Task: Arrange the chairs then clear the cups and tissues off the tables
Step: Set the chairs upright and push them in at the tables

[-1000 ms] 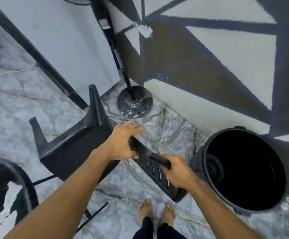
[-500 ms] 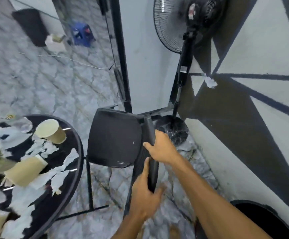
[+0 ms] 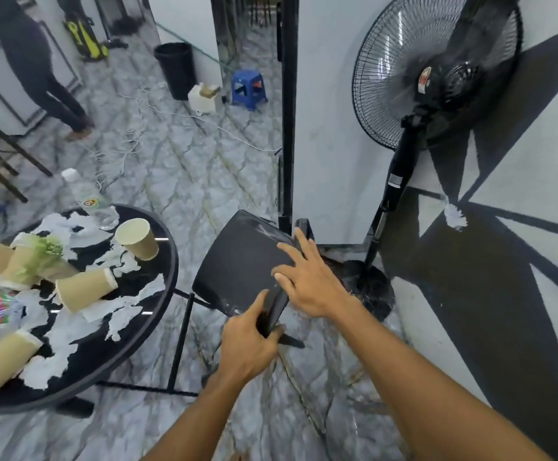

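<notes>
Turning the chair [image 3: 241,267], which stands between the table [image 3: 174,266]'s right edge and the fan base [image 3: 372,289], should go slowly, so it does not strike either. The left hand [image 3: 247,344] is curled around the backrest's near end. The right hand [image 3: 307,281] rests on the backrest, fingers spread. The chair legs are mostly hidden.

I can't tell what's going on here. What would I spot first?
In the middle, the left hand grips a black chair and the right hand rests on it. At left, a round table is littered with paper cups and torn tissues. A tall fan stands at right.
</notes>
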Demonstrator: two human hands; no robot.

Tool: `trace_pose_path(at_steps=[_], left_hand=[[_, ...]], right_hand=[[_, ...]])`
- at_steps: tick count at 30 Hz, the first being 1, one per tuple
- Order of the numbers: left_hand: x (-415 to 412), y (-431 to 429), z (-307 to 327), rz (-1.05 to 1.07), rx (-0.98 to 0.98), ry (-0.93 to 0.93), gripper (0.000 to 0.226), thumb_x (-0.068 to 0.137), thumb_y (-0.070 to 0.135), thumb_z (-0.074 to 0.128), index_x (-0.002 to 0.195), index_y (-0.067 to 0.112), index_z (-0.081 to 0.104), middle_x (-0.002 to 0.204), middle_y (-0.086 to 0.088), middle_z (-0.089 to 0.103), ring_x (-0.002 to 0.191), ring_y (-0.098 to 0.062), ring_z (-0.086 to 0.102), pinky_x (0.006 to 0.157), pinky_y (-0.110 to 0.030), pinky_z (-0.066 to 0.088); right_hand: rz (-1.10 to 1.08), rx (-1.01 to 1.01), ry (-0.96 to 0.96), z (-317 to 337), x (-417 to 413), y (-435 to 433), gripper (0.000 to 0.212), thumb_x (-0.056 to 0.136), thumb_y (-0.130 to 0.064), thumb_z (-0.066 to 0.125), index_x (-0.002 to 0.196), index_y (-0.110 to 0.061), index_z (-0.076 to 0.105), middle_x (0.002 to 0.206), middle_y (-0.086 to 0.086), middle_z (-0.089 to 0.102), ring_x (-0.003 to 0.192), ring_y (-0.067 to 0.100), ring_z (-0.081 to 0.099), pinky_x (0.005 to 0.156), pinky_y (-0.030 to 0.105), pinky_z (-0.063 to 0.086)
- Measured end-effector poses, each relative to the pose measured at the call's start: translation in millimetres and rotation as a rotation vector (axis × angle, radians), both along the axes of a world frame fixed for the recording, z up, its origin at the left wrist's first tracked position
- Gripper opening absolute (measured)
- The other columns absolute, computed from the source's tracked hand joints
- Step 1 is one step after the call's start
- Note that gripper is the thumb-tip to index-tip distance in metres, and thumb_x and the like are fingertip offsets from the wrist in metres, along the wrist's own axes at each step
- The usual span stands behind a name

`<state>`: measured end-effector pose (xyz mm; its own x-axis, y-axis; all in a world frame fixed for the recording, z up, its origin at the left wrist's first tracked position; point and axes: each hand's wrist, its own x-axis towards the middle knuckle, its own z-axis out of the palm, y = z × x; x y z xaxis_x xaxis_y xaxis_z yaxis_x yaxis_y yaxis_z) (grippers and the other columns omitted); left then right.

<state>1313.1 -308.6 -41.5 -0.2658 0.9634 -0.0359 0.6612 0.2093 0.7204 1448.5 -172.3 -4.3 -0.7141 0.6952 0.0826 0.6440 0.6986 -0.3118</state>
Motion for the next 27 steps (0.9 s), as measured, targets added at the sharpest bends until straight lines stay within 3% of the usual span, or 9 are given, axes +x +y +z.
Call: trace_pose_path(at_steps=[2, 6, 10, 13, 16, 19, 22, 24, 27], left_hand=[[6.9, -0.2, -4.7, -0.037, -0.062, 0.098, 0.085, 0.082, 0.054, 0.071, 0.152, 0.034, 0.028, 0.1, 0.01, 0.069, 0.088, -0.015, 0.066, 0.077, -0.034, 0.054], [16.2, 14.1, -12.2, -0.014, -0.07, 0.241, 0.069, 0.087, 0.053, 0.065, 0.143, 0.031, 0.031, 0.101, 0.007, 0.066, 0.086, -0.019, 0.065, 0.07, -0.033, 0.05], [19.9, 34.5, -19.5, -0.023, 0.004, 0.298, 0.063, 0.089, 0.048, 0.063, 0.143, 0.025, 0.039, 0.095, 0.003, 0.07, 0.076, -0.021, 0.066, 0.062, -0.036, 0.052], [23.4, 45.3, -25.3, -0.027, 0.07, 0.418, 0.056, 0.082, 0.04, 0.076, 0.13, 0.019, 0.057, 0.073, 0.004, 0.068, 0.052, -0.02, 0.061, 0.044, -0.029, 0.038], [28.1, 60.0, -26.5, -0.01, 0.12, 0.429, 0.05, 0.086, 0.035, 0.072, 0.131, 0.017, 0.057, 0.074, -0.001, 0.069, 0.053, -0.025, 0.061, 0.046, -0.032, 0.044], [30.3, 73.6, -25.3, 0.023, 0.129, 0.461, 0.046, 0.086, 0.033, 0.07, 0.128, 0.019, 0.057, 0.072, 0.002, 0.067, 0.05, -0.023, 0.059, 0.045, -0.035, 0.048], [37.7, 81.7, -27.9, 0.044, 0.125, 0.484, 0.038, 0.086, 0.032, 0.067, 0.121, 0.025, 0.054, 0.071, 0.004, 0.065, 0.048, -0.022, 0.056, 0.042, -0.035, 0.047], [39.1, 87.7, -33.8, 0.075, 0.144, 0.489, 0.036, 0.084, 0.028, 0.069, 0.117, 0.025, 0.055, 0.071, 0.004, 0.066, 0.049, -0.023, 0.057, 0.041, -0.033, 0.046], [44.8, 96.3, -39.7, 0.132, 0.181, 0.53, 0.028, 0.084, 0.03, 0.064, 0.111, 0.023, 0.06, 0.07, 0.005, 0.066, 0.049, -0.021, 0.058, 0.04, -0.031, 0.045]], right_hand=[[-0.001, 0.052, -0.039, -0.9, 5.3, 13.4, 0.044, 0.104, -0.047, 0.026, 0.111, -0.031, 0.066, 0.159, 0.005, 0.029, 0.151, 0.026, -0.019, 0.122, 0.047, -0.011], [-0.036, 0.113, -0.081, 1.4, 13.4, 30.2, 0.052, 0.102, -0.052, 0.017, 0.103, -0.027, 0.063, 0.15, 0.002, 0.041, 0.152, 0.028, -0.012, 0.12, 0.058, -0.006], [0.002, 0.172, -0.169, 12.1, 24.3, 42.6, 0.06, 0.095, -0.075, 0.024, 0.107, -0.029, 0.061, 0.143, -0.003, 0.046, 0.153, 0.025, -0.011, 0.117, 0.064, -0.008], [0.161, 0.245, -0.197, 20.1, 37.9, 56.8, 0.081, 0.08, -0.091, 0.032, 0.116, -0.025, 0.062, 0.14, -0.002, 0.049, 0.153, 0.024, -0.01, 0.119, 0.061, -0.006], [0.295, 0.283, -0.219, 16.5, 45.4, 78.3, 0.095, 0.07, -0.094, 0.042, 0.12, -0.016, 0.062, 0.137, 0.002, 0.053, 0.154, 0.028, 0.0, 0.122, 0.057, 0.003], [0.397, 0.356, -0.226, 3.6, 45.3, 106.9, 0.068, 0.066, -0.062, 0.069, 0.114, -0.013, 0.066, 0.12, 0.001, 0.063, 0.148, 0.031, 0.028, 0.121, 0.058, 0.012], [0.457, 0.414, -0.123, -9.2, 45.0, 131.7, 0.04, 0.063, -0.027, 0.066, 0.101, -0.015, 0.069, 0.099, -0.001, 0.068, 0.115, 0.029, 0.058, 0.115, 0.05, 0.028], [0.478, 0.455, 0.0, -16.9, 42.1, 144.4, 0.021, 0.065, -0.018, 0.062, 0.086, -0.015, 0.067, 0.081, -0.001, 0.064, 0.086, 0.026, 0.06, 0.103, 0.041, 0.038], [0.494, 0.497, 0.084, -24.6, 39.7, 160.8, 0.016, 0.06, -0.005, 0.064, 0.072, -0.014, 0.061, 0.068, 0.001, 0.056, 0.067, 0.027, 0.053, 0.086, 0.035, 0.043]])
